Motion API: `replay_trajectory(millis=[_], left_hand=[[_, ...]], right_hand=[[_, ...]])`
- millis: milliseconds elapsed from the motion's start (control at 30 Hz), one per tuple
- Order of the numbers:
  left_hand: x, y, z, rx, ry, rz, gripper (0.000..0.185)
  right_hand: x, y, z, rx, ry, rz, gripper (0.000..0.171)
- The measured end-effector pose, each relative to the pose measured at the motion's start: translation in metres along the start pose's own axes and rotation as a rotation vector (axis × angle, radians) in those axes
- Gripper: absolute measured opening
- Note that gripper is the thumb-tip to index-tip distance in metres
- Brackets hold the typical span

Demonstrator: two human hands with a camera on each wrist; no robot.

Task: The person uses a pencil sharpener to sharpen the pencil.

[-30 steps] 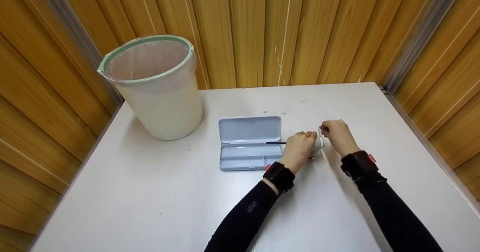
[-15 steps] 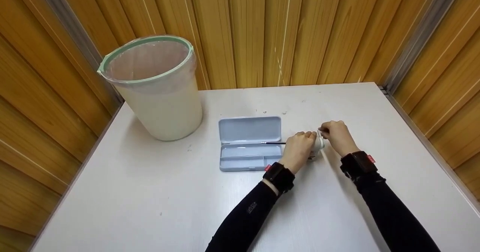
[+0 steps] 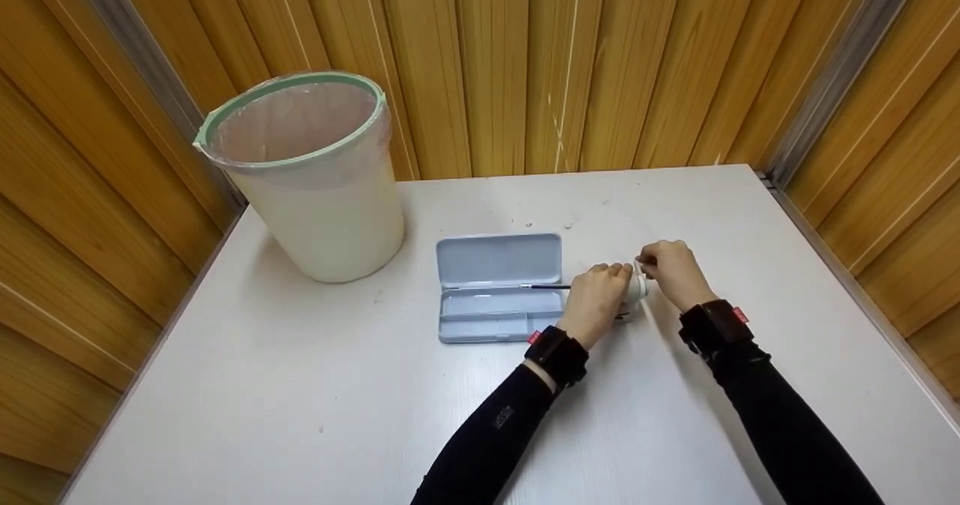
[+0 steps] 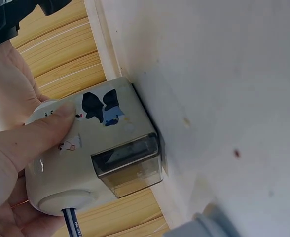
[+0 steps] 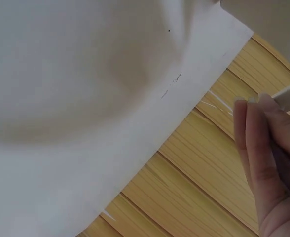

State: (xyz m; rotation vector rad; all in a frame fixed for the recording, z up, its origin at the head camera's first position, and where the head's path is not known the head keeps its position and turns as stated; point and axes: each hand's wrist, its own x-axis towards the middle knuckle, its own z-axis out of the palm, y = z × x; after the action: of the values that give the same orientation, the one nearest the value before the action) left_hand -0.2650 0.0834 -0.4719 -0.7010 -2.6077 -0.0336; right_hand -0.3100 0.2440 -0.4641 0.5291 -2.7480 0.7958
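A small white pencil sharpener [image 3: 636,292] with cartoon stickers and a clear shavings drawer [image 4: 127,165] stands on the white table [image 3: 375,415]. My left hand [image 3: 596,302] grips its body, thumb [image 4: 34,136] across the top. A dark pencil [image 3: 551,286] sticks out of its left end [image 4: 71,219] over the open case. My right hand [image 3: 670,269] pinches the white crank handle [image 5: 289,96] on the sharpener's right side, fingers [image 5: 258,143] curled around it.
An open pale blue pencil case [image 3: 499,287] lies just left of my hands. A white bin [image 3: 307,175] with a green rim and a clear liner stands at the back left. Wooden panel walls [image 3: 525,62] close in the table on three sides.
Nearly the same. My right hand shifts slightly at the crank; the left hand and sharpener stay put.
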Motion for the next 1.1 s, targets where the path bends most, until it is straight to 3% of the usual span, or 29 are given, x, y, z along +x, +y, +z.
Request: replay_trajectory(millis=[200,367,667,833,1100], left_hand=[[0.000,0.001,0.000,-0.012,-0.009,-0.005,0.045],[0.000,0.001,0.000,-0.007,-0.009,-0.007,0.048],[0.000,0.001,0.004,0.020,0.062,0.009,0.029],[-0.001,0.002,0.003,0.007,0.056,0.004,0.029],[0.000,0.003,0.000,0.020,0.041,-0.012,0.029]], right_hand=[[-0.003,0.005,0.008,-0.024,-0.040,-0.001,0.004],[-0.007,0.007,0.016,-0.051,-0.098,0.019,0.013],[-0.012,0.003,0.017,-0.107,-0.131,0.051,0.013],[-0.016,0.002,0.016,-0.131,-0.150,0.050,0.013],[-0.022,0.001,0.012,-0.071,-0.181,0.045,0.012]])
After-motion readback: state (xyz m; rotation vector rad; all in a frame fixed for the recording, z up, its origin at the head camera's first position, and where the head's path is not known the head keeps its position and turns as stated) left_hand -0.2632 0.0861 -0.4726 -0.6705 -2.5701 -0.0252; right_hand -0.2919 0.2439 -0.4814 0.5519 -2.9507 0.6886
